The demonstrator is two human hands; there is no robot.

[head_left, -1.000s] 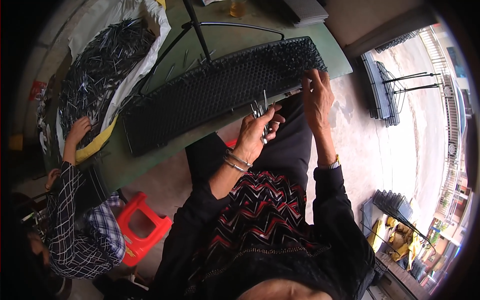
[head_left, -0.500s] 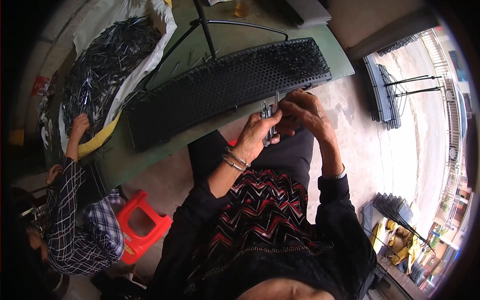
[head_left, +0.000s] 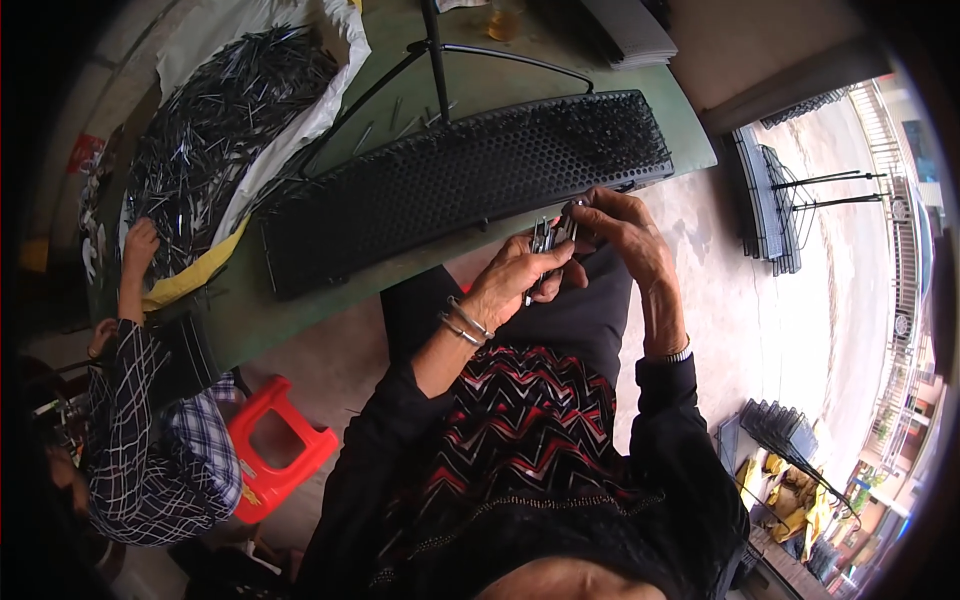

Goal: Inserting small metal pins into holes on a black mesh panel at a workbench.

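My left hand (head_left: 508,275) is closed around a small bundle of thin, shiny metal pieces (head_left: 542,238), their ends sticking up past the thumb. Close against it, my right hand (head_left: 630,235) has its thumb and fingers pinched at the tip of one of the pieces; its other fingers are partly hidden. Both hands are above my lap, just off the near edge of a long black perforated board (head_left: 430,185). Many small dark pieces stand crowded in the holes at the board's right end and along its far side.
A white-and-yellow sack (head_left: 345,50) of loose dark metal pieces lies on the green table (head_left: 250,335), with a co-worker's hand (head_left: 141,243) in it. A black metal stand (head_left: 435,60) rises behind the board. A red stool (head_left: 320,440) is at lower left; racks (head_left: 765,195) stand at right.
My right hand has shifted slightly, and the long piece that stood upright between my hands now tilts at its fingertips. The view has moved a little. The co-worker's hand has moved at the sack.
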